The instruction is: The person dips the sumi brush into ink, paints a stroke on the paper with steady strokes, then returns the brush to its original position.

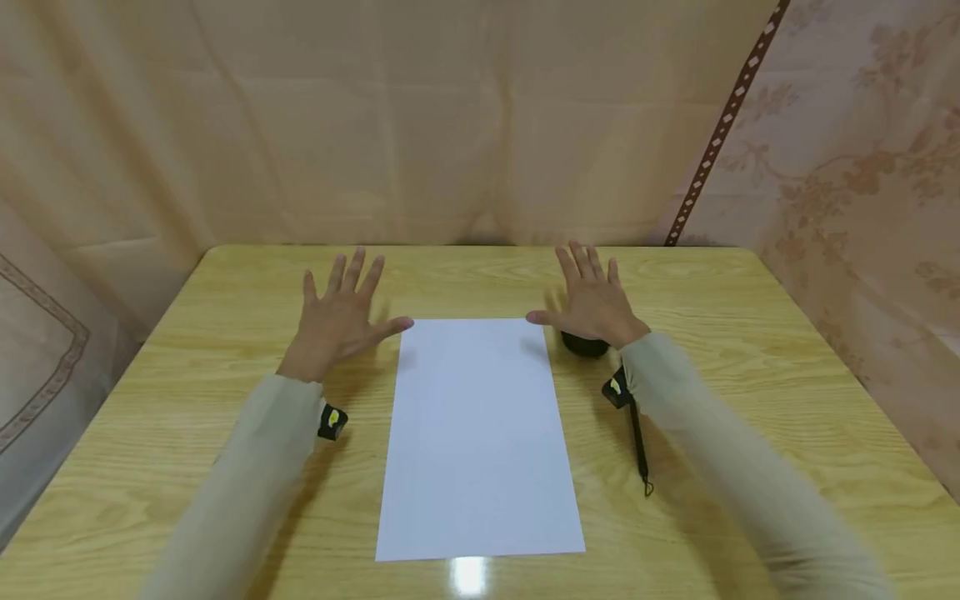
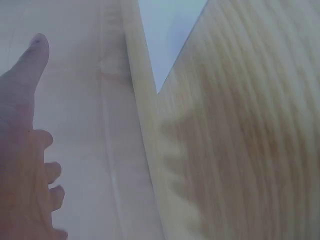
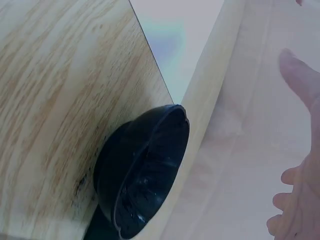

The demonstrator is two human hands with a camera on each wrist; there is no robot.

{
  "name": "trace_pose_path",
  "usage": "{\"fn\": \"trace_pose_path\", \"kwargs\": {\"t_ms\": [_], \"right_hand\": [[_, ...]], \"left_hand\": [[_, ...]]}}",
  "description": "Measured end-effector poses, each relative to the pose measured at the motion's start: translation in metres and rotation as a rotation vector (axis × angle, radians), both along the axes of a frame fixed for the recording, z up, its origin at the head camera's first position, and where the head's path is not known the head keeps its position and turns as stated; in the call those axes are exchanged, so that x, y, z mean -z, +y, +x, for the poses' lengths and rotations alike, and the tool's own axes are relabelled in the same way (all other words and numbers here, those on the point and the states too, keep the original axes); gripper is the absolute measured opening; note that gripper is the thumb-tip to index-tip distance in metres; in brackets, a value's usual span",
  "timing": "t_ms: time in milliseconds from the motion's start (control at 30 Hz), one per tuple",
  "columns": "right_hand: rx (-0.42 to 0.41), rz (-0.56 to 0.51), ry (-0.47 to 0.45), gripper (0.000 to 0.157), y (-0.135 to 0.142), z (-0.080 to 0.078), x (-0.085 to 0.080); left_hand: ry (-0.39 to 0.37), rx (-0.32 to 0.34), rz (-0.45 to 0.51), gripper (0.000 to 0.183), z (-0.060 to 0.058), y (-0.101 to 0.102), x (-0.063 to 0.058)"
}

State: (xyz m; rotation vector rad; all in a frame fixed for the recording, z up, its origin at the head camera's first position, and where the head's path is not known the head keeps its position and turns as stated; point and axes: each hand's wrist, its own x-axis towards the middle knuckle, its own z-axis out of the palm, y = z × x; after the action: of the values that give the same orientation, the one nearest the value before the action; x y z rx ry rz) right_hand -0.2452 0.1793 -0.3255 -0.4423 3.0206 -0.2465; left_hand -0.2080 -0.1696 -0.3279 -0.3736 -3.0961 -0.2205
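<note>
Each wrist camera, the left one (image 1: 332, 422) at 9 o'clock from the paper (image 1: 478, 433) and the right one (image 1: 615, 388) between 2 and 3, bears a yellow mark too small to read. The bowl (image 3: 142, 175), black with a wavy rim, stands on the counter (image 1: 750, 333) at 2 o'clock from the paper, near its far right corner and partly hidden by the right hand (image 1: 592, 304) in the head view. The right wrist view looks into the bowl's dark, glinting interior; I cannot tell whether that shine is liquid or bare wall. The paper, a white sheet, lies flat in the middle of the counter, its short edges towards 12 and 6. The left hand, (image 1: 333, 325) at 10 o'clock from it, is raised with fingers spread and thumb reaching towards the sheet's far left corner. The right hand, between 1 and 2 o'clock, is likewise raised and spread, its thumb towards the far right corner. At 3 o'clock a thin black stick (image 1: 639, 442) points its looped end near 6, its far end hidden by the right sleeve (image 1: 720, 442) and camera. A pale curtain (image 1: 450, 125) hangs behind at 12.
</note>
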Motion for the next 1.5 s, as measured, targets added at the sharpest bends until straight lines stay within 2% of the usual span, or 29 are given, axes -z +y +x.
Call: {"fn": "trace_pose_path", "kwargs": {"t_ms": [233,467,667,867,1200,1333,1500], "right_hand": [[-0.037,0.012,0.032,0.116,0.011,0.003,-0.007],[-0.106,0.027,0.090,0.112,0.029,0.016,-0.013],[-0.152,0.048,0.108,0.109,0.044,0.032,-0.016],[-0.200,0.059,0.109,0.106,0.061,0.051,-0.019],[-0.280,0.097,0.171,0.101,0.084,0.078,-0.007],[-0.307,0.129,0.157,0.096,0.090,0.084,-0.001],[-0.336,0.121,0.123,0.088,0.094,0.089,0.008]], "left_hand": [[-0.050,0.022,-0.011,0.099,0.009,-0.009,0.003],[-0.120,0.054,-0.010,0.101,0.022,-0.009,0.012],[-0.198,0.088,0.026,0.103,0.041,-0.005,0.020],[-0.269,0.131,0.072,0.107,0.063,0.001,0.021],[-0.372,0.223,0.106,0.122,0.095,0.013,0.022],[-0.417,0.239,0.100,0.124,0.101,0.020,0.027],[-0.440,0.241,0.067,0.124,0.100,0.024,0.031]]}}
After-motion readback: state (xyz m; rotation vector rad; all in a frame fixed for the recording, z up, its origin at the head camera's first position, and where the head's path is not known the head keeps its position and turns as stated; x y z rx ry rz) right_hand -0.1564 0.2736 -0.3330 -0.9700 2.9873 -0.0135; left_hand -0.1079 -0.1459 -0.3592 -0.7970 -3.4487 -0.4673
